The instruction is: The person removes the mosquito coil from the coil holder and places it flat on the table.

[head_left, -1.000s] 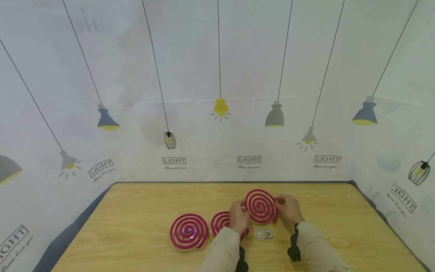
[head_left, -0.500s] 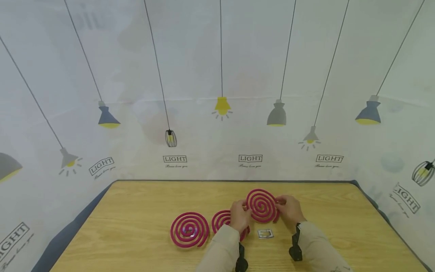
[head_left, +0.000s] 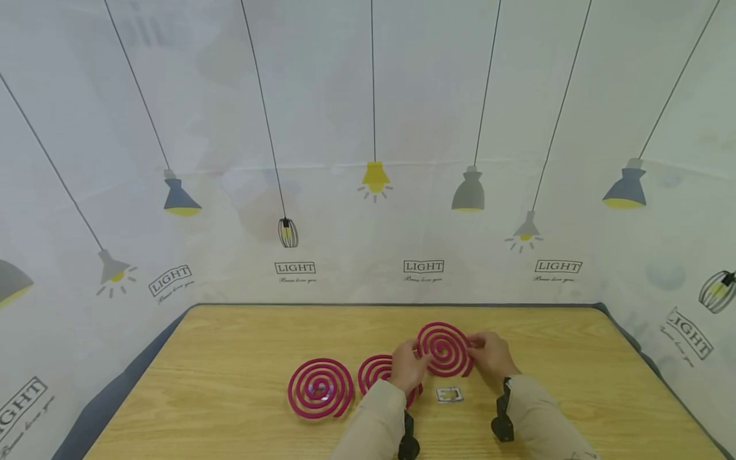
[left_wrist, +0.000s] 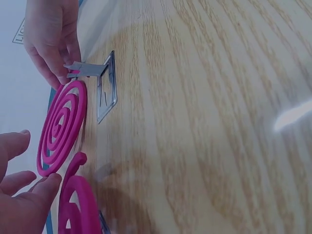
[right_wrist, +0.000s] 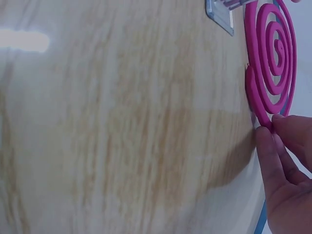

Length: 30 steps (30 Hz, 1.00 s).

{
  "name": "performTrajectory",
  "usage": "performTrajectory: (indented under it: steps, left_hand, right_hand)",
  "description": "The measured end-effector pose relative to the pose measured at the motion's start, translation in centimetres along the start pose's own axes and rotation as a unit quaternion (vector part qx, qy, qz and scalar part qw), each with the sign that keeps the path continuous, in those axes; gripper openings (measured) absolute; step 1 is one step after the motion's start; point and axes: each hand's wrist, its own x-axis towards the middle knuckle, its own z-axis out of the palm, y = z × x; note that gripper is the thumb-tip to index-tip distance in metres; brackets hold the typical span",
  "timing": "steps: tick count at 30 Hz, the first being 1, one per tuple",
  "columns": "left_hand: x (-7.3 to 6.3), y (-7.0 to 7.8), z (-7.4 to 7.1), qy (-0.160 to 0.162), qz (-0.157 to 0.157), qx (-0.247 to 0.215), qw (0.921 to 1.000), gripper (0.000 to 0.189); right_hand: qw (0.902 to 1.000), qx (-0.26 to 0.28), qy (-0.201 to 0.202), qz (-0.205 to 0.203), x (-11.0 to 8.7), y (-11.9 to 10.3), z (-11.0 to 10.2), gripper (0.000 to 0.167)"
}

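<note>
Both hands hold a magenta mosquito coil (head_left: pixel 441 349) at opposite edges, tilted up off the table. My left hand (head_left: pixel 408 367) has its thumb and fingers at the coil's left edge. At the right edge, my right hand (head_left: pixel 492 355) pinches the outer ring between thumb and fingers, plain in the right wrist view. A small metal coil stand (left_wrist: pixel 90 69) with a raised tab lies just in front of the held coil. Left of it, a second coil (head_left: pixel 363 378) is partly hidden by my left hand and sleeve. A third coil (head_left: pixel 294 388) sits farther left.
All of this is on a wood-grain table (head_left: pixel 230 345). A metal piece (head_left: pixel 326 394) shows through the third coil's rings. White cloth walls (head_left: pixel 356 236) printed with lamps rise along the table's back and sides. Black camera mounts (head_left: pixel 503 427) are strapped to both wrists.
The held coil and both hands have barely shifted, staying behind the metal stand. The head view has tilted slightly. The other two coils stay in place.
</note>
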Motion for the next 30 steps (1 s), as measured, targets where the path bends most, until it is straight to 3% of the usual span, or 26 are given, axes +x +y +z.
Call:
performTrajectory:
  steps: [7,13,22,30]
  left_hand:
    - [-0.14,0.2,0.16,0.001,0.021,0.029,0.9994,0.036]
    - [-0.5,0.32,0.23,-0.009,0.025,0.014,0.9995,0.041]
    - [-0.62,0.37,0.37,-0.027,0.004,-0.005,0.9996,0.047]
    - [-0.37,0.18,0.53,-0.043,-0.013,0.006,0.999,0.049]
  right_hand:
    - [0.9995,-0.005,-0.02,0.024,0.29,0.43,-0.07,0.021]
    - [0.9985,0.006,-0.034,0.043,0.37,0.8,-0.26,0.021]
    - [0.9975,0.025,-0.039,0.053,0.22,0.79,-0.61,0.021]
    - [0.9956,0.053,-0.049,0.059,0.12,0.54,-0.84,0.022]
